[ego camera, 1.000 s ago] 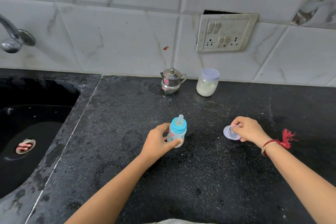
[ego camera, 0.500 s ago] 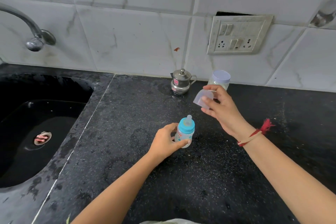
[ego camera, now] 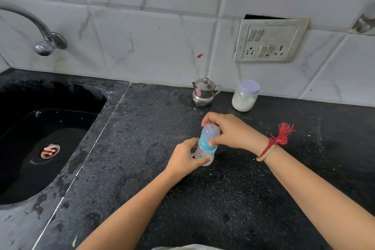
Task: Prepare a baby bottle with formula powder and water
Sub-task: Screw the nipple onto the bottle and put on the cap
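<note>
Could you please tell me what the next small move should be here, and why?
Probably press the clear cap straight down onto the blue collar: the right hand pinches it over the bottle, which the left hand steadies on the counter.

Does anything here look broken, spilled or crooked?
Yes. The switch plate on the wall hangs crooked, with a dark gap open above its top edge. A small reddish mark stains the tile left of it. The bottle, pot and jar all stand upright.
</note>
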Action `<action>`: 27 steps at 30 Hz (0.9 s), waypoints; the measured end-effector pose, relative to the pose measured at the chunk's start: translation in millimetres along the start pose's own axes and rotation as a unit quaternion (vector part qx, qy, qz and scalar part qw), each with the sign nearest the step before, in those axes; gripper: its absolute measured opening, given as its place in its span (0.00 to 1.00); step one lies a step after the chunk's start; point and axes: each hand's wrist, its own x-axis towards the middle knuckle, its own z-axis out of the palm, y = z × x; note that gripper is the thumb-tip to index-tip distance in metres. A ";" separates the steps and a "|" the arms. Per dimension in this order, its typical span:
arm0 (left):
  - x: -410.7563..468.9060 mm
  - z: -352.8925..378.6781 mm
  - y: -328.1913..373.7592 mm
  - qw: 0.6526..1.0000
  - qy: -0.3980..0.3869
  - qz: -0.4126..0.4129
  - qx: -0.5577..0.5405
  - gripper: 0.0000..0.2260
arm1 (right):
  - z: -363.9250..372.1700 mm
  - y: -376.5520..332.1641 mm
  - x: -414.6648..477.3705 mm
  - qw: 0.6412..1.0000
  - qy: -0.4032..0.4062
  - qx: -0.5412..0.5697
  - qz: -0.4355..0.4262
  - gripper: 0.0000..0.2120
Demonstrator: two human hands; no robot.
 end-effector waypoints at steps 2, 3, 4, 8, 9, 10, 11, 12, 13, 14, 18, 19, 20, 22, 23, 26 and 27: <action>0.2 0.1 -0.3 1.000 0.000 0.002 0.000 0.23 | -0.8 -4.1 1.4 0.998 -0.019 -0.061 0.003 0.24; 0.1 0.2 -0.6 1.000 0.000 0.005 -0.001 0.23 | -0.5 -6.1 2.0 0.996 -0.027 -0.085 0.007 0.25; 0.3 0.4 -0.9 1.000 -0.001 0.007 -0.003 0.23 | 0.0 -7.6 3.0 0.994 -0.031 -0.102 0.011 0.25; 0.1 0.7 -1.6 1.000 0.001 0.013 -0.004 0.23 | -0.2 -13.3 6.3 0.991 -0.026 -0.129 0.020 0.25; 0.1 0.9 -1.8 1.000 0.002 0.014 -0.004 0.23 | -0.2 -15.1 6.6 0.990 -0.024 -0.137 0.019 0.25; 0.3 1.1 -2.1 1.000 0.001 0.013 -0.005 0.22 | 0.1 -16.2 7.0 0.989 -0.023 -0.147 0.019 0.25; 0.7 1.1 -2.5 1.000 0.000 0.013 -0.007 0.22 | 0.5 -16.7 7.4 0.988 -0.020 -0.154 0.018 0.25; 0.8 1.2 -2.9 1.000 -0.001 0.012 -0.008 0.22 | 1.4 -16.7 8.1 0.987 -0.017 -0.162 0.016 0.25; 0.9 1.2 -3.2 1.000 -0.002 0.012 -0.010 0.22 | 2.4 -17.0 8.6 0.985 -0.011 -0.171 0.013 0.24; 1.5 1.3 -3.8 1.000 -0.003 0.012 -0.009 0.22 | 3.4 -16.8 9.6 0.984 -0.004 -0.179 0.011 0.23; 1.3 2.9 -5.6 1.000 -0.002 0.008 -0.006 0.22 | 7.4 -15.8 15.2 0.983 0.017 -0.184 0.018 0.17; 1.2 2.7 -5.2 1.000 -0.002 0.007 -0.009 0.22 | 9.0 -16.1 16.8 0.981 0.015 -0.190 0.022 0.15; 1.0 2.1 -4.1 1.000 -0.004 0.006 -0.010 0.22 | 10.5 -16.9 18.3 0.980 0.011 -0.195 0.027 0.15; 1.4 0.9 -2.9 1.000 -0.010 0.007 -0.004 0.22 | 14.9 -17.7 19.9 0.978 0.006 -0.204 0.038 0.18; 1.5 -0.1 -2.0 1.000 -0.015 0.008 -0.001 0.22 | 17.4 -17.7 19.3 0.977 0.009 -0.210 0.044 0.19; 1.9 -3.3 -0.5 1.000 -0.027 0.006 0.001 0.22 | 24.4 -18.2 14.8 0.976 0.036 -0.206 0.062 0.17; 1.6 -3.7 -0.5 1.000 -0.030 0.004 0.002 0.21 | 26.2 -18.6 13.0 0.976 0.040 -0.206 0.066 0.16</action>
